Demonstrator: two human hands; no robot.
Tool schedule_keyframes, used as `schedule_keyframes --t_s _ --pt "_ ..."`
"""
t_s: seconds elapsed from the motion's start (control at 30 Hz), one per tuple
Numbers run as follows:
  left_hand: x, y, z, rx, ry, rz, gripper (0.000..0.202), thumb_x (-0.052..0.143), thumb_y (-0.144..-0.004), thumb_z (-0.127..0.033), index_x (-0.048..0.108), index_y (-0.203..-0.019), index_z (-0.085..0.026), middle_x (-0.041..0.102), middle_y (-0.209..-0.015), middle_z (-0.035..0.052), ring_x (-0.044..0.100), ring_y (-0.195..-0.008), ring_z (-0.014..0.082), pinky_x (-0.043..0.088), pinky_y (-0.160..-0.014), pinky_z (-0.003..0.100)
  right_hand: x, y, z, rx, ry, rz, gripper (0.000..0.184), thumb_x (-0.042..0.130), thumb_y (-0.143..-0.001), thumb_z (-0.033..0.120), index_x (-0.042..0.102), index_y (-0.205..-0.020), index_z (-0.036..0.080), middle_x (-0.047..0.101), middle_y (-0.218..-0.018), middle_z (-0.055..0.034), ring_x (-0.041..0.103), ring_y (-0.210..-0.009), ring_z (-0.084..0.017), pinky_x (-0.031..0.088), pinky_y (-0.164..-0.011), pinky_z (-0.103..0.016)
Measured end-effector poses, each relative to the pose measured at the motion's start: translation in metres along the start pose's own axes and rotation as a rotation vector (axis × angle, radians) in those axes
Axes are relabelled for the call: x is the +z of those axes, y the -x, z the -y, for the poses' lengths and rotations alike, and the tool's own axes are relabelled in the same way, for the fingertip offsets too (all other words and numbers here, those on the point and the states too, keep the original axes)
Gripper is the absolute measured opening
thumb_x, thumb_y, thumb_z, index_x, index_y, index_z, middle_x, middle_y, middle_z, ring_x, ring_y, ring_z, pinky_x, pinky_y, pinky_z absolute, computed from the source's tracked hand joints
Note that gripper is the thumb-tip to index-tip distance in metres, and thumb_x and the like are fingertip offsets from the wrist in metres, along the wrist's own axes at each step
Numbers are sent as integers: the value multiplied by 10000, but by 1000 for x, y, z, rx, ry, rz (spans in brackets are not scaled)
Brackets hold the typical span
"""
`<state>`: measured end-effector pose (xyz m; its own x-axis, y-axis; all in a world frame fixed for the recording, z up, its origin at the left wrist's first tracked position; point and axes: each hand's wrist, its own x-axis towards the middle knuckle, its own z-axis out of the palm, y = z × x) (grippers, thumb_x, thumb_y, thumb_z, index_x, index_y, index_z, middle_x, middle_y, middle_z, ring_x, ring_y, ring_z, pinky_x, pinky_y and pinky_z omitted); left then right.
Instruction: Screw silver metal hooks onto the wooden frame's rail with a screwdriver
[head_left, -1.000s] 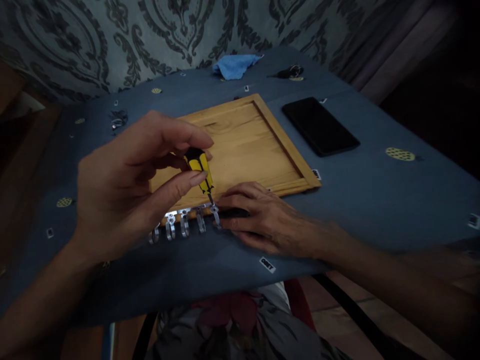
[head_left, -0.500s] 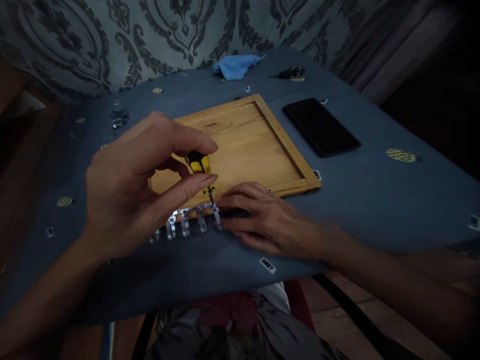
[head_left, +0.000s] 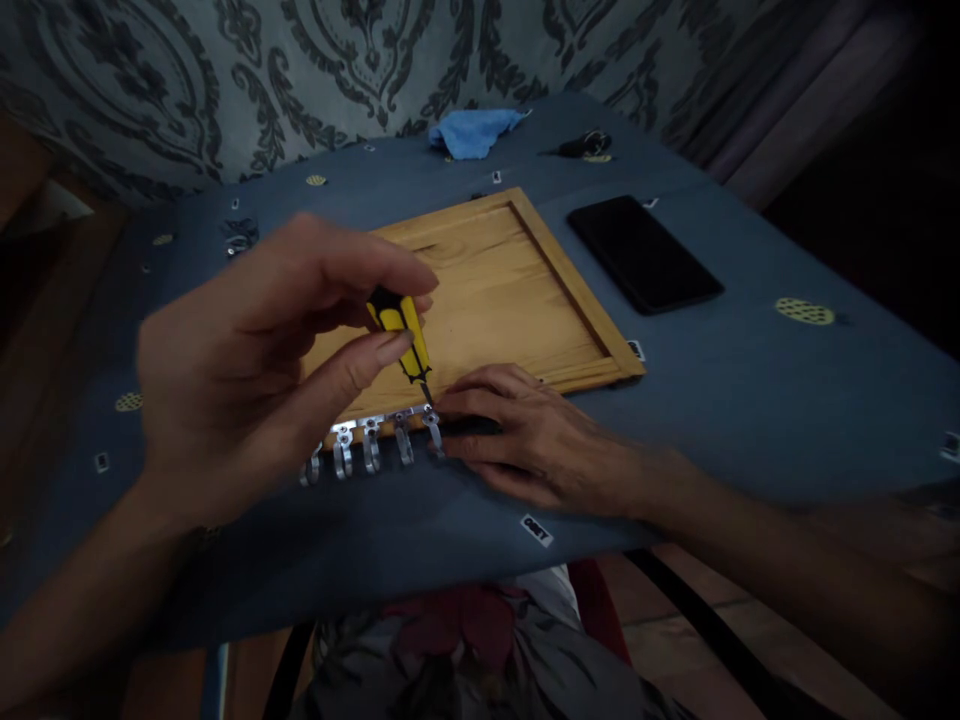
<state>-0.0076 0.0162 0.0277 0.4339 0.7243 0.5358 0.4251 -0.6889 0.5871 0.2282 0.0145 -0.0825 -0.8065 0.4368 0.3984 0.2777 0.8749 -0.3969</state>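
Between thumb and fingers, my left hand (head_left: 262, 370) grips a short yellow-and-black screwdriver (head_left: 409, 340). The tool leans, its tip on the right-end hook of a silver metal hook rail (head_left: 372, 428). That rail, with several curved hooks, lies along the near edge of a framed wooden board (head_left: 495, 300). My right hand (head_left: 532, 430) rests at the near edge of the board, fingers around the rail's right end and touching it. What its fingertips press on is partly hidden. My left hand covers the board's left part.
A black phone (head_left: 643, 255) lies right of the board on the blue tablecloth (head_left: 750, 400). Farther back are a blue cloth (head_left: 474, 133) and a small dark tool-like object (head_left: 585, 144). Behind my left hand sits a small crumpled clear packet (head_left: 240, 236). A patterned curtain (head_left: 337, 70) hangs behind the table.
My left hand has shifted slightly left, and its grip on the screwdriver has turned, showing more of the yellow handle. The right hand and the board have stayed in place.
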Motion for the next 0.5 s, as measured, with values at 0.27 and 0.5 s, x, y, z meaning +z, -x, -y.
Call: schedule_keyframes --t_s 0.27,0.5 --pt "2 2 -1 -57 16 -75 275 712 -872 -147 679 -1107 -286 720 -1072 -17 713 -1010 205 638 -863 371 1 1 -1 -14 11 -3 251 532 -978 214 698 -1165 191 627 -1299 -111 486 -1218 -275 440 -1042 -489" --pt "2 0 2 -5 -5 -24 289 719 -855 -93 672 -1084 -264 716 -1046 -29 713 -991 191 634 -865 369 0 0 0 -11 13 1 263 549 -968 213 694 -1187 206 620 -1320 -106 478 -1234 -275 436 -1048 -495"
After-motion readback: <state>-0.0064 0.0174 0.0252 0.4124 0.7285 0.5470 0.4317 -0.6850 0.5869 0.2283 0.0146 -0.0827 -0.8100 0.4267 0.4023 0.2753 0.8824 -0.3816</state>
